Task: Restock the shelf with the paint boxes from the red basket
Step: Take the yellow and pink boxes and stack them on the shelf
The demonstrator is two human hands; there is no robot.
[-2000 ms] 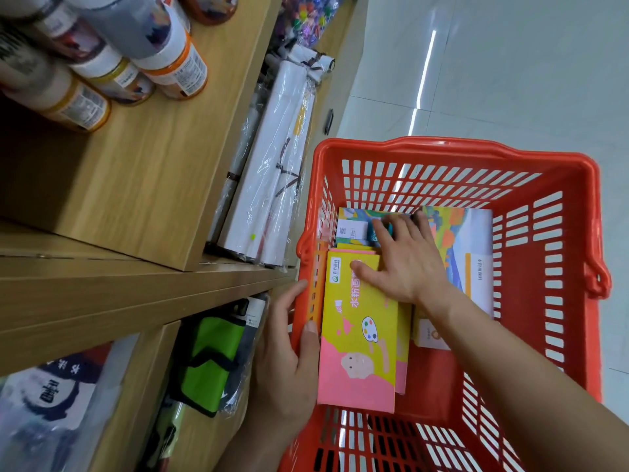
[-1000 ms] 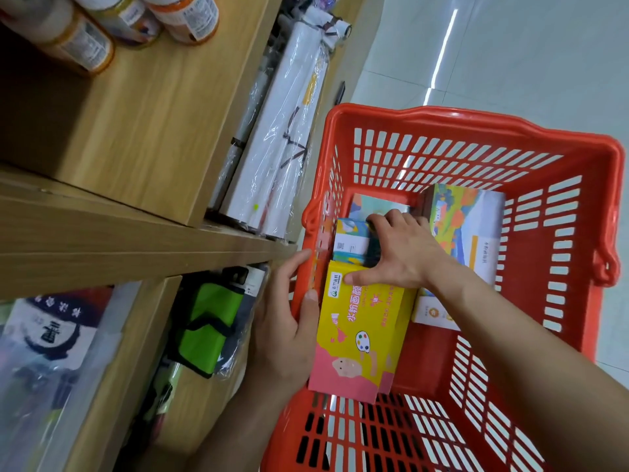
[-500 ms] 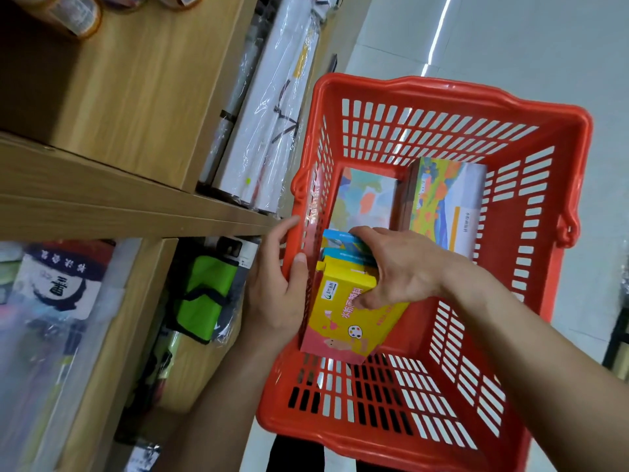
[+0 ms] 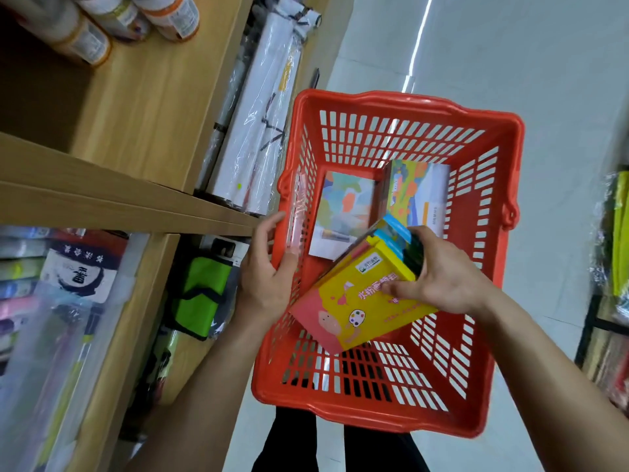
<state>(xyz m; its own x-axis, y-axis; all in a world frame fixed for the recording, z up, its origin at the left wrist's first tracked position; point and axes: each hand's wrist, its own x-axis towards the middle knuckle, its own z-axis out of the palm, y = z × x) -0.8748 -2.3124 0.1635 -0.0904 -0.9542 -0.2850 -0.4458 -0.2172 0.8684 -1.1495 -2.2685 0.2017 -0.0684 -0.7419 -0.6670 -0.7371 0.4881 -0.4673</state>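
Note:
A red basket (image 4: 401, 107) sits in the middle of the head view, beside the wooden shelf (image 4: 143, 107). My right hand (image 4: 439, 277) grips a stack of paint boxes: a yellow and pink box (image 4: 350, 308) on top and a blue-edged box (image 4: 394, 229) under it, lifted and tilted above the basket floor. My left hand (image 4: 269, 270) holds the basket's left wall, thumb inside the rim. Two more boxes with colourful covers, one flat (image 4: 343, 209) and one leaning (image 4: 418, 192), lie at the basket's far end.
Paint jars (image 4: 112, 18) stand at the back of the upper shelf. Wrapped white rolls (image 4: 258, 124) lie on the shelf beside the basket. A green pouch (image 4: 200, 294) and plastic-wrapped goods (image 4: 51, 284) fill the lower shelf. More goods show at the right edge (image 4: 616, 233).
My right hand has closed round the stacked boxes and lifted them up from the basket floor, tilting them. My left hand stays on the basket's left wall.

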